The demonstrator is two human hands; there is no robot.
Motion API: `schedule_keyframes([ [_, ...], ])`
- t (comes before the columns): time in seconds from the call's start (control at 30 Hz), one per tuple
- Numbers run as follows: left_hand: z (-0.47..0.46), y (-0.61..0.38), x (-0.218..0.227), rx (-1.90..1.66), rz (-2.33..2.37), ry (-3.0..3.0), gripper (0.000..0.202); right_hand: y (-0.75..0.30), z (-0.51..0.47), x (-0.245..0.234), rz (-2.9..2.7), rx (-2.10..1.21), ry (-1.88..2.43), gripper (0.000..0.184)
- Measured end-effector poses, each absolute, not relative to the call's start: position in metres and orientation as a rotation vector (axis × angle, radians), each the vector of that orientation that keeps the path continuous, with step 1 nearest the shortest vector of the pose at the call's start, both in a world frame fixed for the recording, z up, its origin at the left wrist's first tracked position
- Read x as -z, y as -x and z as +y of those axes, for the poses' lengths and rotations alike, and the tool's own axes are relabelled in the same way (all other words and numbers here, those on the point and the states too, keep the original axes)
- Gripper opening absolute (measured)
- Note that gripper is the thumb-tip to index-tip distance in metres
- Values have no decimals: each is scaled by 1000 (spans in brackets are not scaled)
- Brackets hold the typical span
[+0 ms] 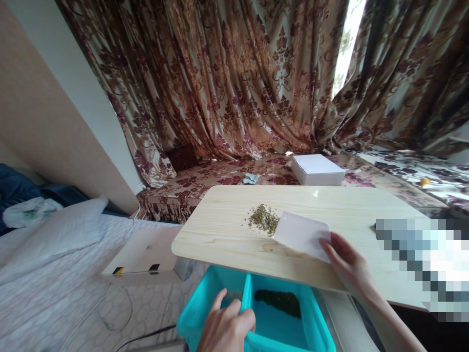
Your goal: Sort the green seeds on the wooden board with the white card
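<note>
My right hand (346,259) pinches the right end of a thin white rectangular plastic sheet (302,233), which looks like a flexible scraper. The sheet lies low over the pale wooden tabletop (216,220). Its left edge meets a loose pile of small green-brown dried bits (263,218). Below the table's front edge is a turquoise two-compartment bin (317,322). My left hand (229,322) is at its divider, fingers bent and seemingly gripping it. A dark green heap of fine bits (280,302) lies in the right compartment. The left compartment's contents are partly hidden by my hand.
Behind the table, a white box (318,168) and a small light-blue cloth (251,179) rest on a patterned cover. A white carton (146,252) stands left, on the bed (91,249). Something pixelated (421,254) occupies the table's right end. Cables trail at lower left.
</note>
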State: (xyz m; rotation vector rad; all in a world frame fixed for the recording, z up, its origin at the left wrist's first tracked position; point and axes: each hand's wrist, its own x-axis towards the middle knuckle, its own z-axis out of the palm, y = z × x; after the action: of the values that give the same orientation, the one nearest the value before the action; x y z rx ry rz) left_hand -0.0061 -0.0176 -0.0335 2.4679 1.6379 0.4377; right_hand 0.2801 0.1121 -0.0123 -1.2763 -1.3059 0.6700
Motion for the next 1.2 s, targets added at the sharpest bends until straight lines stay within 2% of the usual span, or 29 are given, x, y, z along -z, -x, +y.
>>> schedule_keyframes([
  [0.13,-18,7,35,-453,1633,-2467,27,-281,112,17,-1339,-682,1248,25],
  [0.6,-12,9,45,-433,1647,-2492,14,-280,108,11,-1317,-692,1231,21],
  [0.87,-15,10,40,-462,1625,-2478,14,-280,107,12,-1353,-686,1229,27],
  [1.2,-16,11,41,-492,1648,-2534,14,-274,106,7,-1339,-835,1171,36],
])
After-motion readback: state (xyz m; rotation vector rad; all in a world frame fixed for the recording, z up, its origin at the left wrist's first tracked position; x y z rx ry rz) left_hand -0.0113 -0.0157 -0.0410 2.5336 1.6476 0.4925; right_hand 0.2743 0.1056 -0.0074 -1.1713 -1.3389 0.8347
